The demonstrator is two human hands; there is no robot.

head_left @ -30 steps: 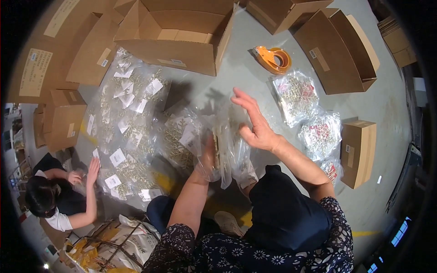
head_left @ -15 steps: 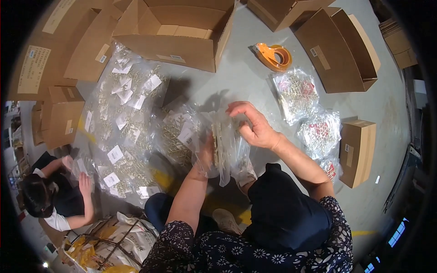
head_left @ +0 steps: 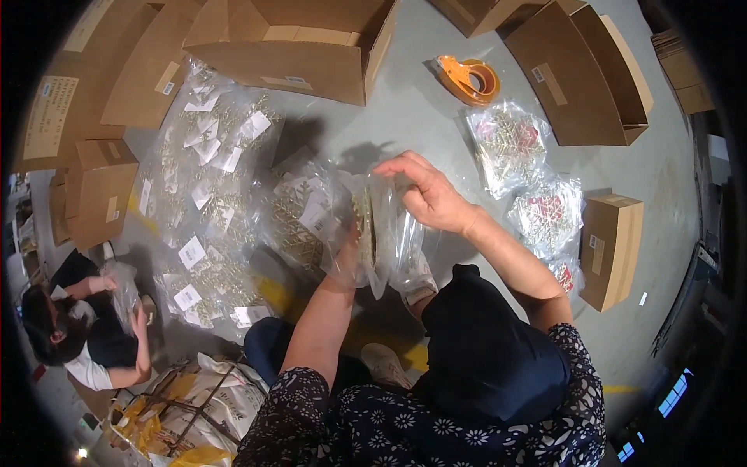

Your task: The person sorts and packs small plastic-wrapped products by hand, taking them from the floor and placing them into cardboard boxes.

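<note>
Head view: clear bag (head_left: 385, 233) upright between hands; right hand (head_left: 428, 194) pinches top edge, left hand (head_left: 350, 261) apparently grips underside.

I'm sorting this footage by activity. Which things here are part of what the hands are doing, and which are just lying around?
In hand:
- clear bag of gold snowflakes, held upright by left hand and right hand
- spread of like gold bags on the floor

Lying about:
- orange tape dispenser
- open cardboard box
- red-and-white snowflake bags
- small closed box
</note>
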